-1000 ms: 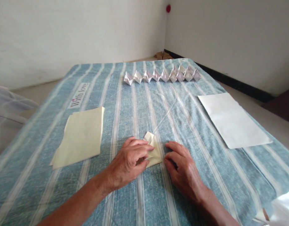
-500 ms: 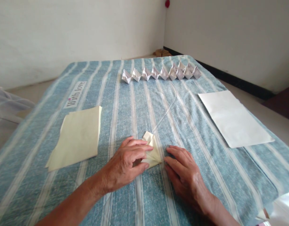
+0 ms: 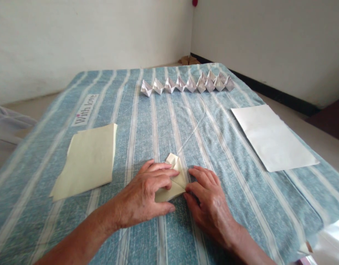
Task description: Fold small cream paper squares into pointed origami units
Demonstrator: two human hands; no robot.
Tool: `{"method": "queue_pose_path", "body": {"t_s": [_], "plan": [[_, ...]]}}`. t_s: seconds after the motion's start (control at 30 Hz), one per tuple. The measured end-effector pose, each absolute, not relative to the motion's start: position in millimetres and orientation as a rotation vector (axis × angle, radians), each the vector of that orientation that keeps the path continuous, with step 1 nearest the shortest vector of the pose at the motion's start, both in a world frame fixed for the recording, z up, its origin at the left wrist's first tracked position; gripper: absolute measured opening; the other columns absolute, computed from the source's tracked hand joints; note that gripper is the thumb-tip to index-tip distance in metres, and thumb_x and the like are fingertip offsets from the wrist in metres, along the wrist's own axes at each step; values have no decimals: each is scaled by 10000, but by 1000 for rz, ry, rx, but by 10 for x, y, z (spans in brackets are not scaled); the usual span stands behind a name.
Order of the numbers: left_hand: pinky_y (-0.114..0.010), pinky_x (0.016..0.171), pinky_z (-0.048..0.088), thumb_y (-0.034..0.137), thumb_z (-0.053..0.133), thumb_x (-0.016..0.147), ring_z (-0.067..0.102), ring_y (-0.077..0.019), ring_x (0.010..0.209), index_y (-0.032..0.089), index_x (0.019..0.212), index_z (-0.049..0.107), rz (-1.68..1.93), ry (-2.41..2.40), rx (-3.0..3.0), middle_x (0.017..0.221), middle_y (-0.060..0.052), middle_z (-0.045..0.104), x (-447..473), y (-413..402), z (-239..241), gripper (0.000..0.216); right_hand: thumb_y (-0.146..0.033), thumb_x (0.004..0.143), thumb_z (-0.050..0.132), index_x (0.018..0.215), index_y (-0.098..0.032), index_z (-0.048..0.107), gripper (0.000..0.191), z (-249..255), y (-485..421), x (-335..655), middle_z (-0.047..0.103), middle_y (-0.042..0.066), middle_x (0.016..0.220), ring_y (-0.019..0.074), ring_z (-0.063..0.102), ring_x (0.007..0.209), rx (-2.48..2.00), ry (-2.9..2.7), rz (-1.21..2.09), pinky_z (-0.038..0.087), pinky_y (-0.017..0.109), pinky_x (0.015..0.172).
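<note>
A small piece of cream paper (image 3: 173, 191), folded to a narrow tip at its far end, lies on the cloth between my hands. My left hand (image 3: 149, 193) rests over its left part with fingers stretched across it; the thumb is spread away below the near edge. That hand hides some of the folds. At the paper's right corner, my right hand (image 3: 206, 198) has its thumb and index finger closed on the tip. The other right fingers lie bent beside the paper's right edge.
A striped blue cloth (image 3: 141, 140) covers the table. Cream sheets (image 3: 86, 162) are stacked at left, beside a "With love" print (image 3: 85, 109). White paper (image 3: 274, 138) lies at right. Several folded paper pieces (image 3: 169, 85) stand in rows at the back. Pale fabric (image 3: 9, 121) shows beyond the left edge.
My right hand has moved left and its fingertips now meet the paper's right corner. My left thumb has come off the near edge, uncovering more paper. The view has shifted slightly.
</note>
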State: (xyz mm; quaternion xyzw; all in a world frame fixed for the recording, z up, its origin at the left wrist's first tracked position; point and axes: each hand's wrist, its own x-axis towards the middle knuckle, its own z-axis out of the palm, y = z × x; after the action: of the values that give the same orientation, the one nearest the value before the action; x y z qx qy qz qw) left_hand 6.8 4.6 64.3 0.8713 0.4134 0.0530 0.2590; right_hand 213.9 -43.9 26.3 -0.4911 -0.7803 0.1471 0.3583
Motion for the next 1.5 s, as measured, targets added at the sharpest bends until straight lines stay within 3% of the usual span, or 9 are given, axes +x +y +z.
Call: {"method": "queue_pose_path", "body": {"t_s": [0.13,0.3,0.4,0.67,0.93,1.2,1.5], "plan": [[-548,1129,140,307,810,653,463,-308,1308,245,799,648,147,1097,2363,1324,-15,629,52,57,642,227,-80,870,534,795,-184,652,174,267,-429,2124,626,90,1174,275,502,1208,-1298,-2040,377,402,503,1032],[-537,1123,181,247,658,821,495,-272,1287,254,815,668,223,1059,2381,1297,-1,651,33,61,615,14,-93,874,541,808,-190,659,166,267,-407,2142,622,89,1201,282,491,1231,-1318,-2080,373,396,520,1038],[-533,1117,215,178,593,851,528,-258,1257,246,794,663,320,1040,2411,1252,4,679,31,49,588,113,-99,878,544,808,-192,658,163,269,-392,2150,626,87,1202,276,495,1235,-1313,-2091,362,411,510,1030],[-545,1092,234,84,591,792,557,-261,1216,213,671,563,391,1074,2427,1205,2,698,61,28,547,180,-137,889,573,798,-201,653,137,236,-373,2165,657,84,1164,268,539,1209,-1285,-2063,329,450,501,1006],[-497,1083,266,69,622,742,598,-232,1146,242,796,575,507,1083,2425,1146,23,714,74,38,515,188,-132,895,570,803,-181,646,128,236,-378,2188,661,89,1150,258,552,1189,-1247,-2067,330,449,492,1018],[-508,1080,270,103,628,766,597,-230,1150,257,872,565,542,1085,2397,1152,0,712,59,37,497,197,-76,876,522,921,-189,662,186,190,-493,2294,660,122,1082,279,602,1107,-1126,-2096,190,528,508,898],[-497,1084,273,114,632,759,602,-234,1146,261,937,585,541,1078,2407,1152,0,713,54,44,496,235,-79,886,495,1068,-195,673,279,132,-624,2307,621,155,1223,308,546,1220,-1153,-2237,100,497,548,958]]}}
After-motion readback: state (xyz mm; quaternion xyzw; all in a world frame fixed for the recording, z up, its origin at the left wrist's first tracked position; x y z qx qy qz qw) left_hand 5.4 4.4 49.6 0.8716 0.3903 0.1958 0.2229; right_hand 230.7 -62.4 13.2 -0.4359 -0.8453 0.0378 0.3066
